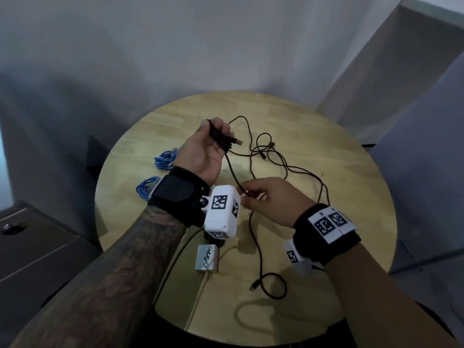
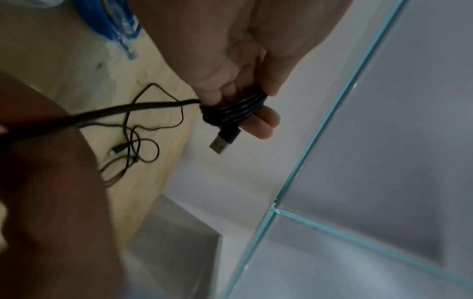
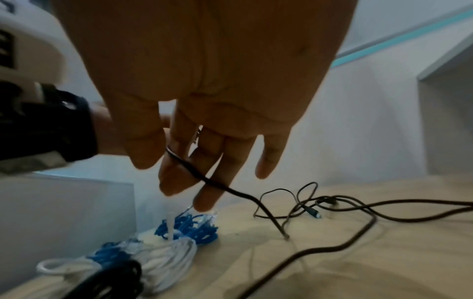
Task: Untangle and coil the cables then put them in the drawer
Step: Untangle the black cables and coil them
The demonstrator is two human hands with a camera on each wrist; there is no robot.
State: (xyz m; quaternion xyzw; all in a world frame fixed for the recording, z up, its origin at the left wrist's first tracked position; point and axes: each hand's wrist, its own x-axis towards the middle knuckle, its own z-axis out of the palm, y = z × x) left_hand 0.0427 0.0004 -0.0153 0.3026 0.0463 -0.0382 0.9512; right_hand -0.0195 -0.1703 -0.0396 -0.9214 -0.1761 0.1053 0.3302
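From the head view, a round desk (image 1: 339, 197) of pale, smooth wood grain carries a thin, matte black cable (image 1: 253, 227) that wanders in loose loops from 12 o'clock down to a small plug near 6 o'clock. The left hand (image 1: 208, 149), palm up at about 11 o'clock, curls its fingers round several neat turns of that cable, a metal USB plug jutting out toward 3 o'clock. The right hand (image 1: 268, 199), near the desk's middle, pinches the same strand between fingertips. Two bundled blue cables (image 1: 164, 159) lie at 9 o'clock, and a small white rectangular charger (image 1: 207, 257) sits at 6 o'clock. In the left wrist view, the glossy black coil (image 2: 230, 113) is wrapped tight inside the curled fingers, the squared USB plug (image 2: 224, 141) hanging free below. In the right wrist view, the cable crosses the right hand's fingers (image 3: 212, 172), which hold it lightly; beyond them lie blue and white coils (image 3: 163, 246) on the wood.
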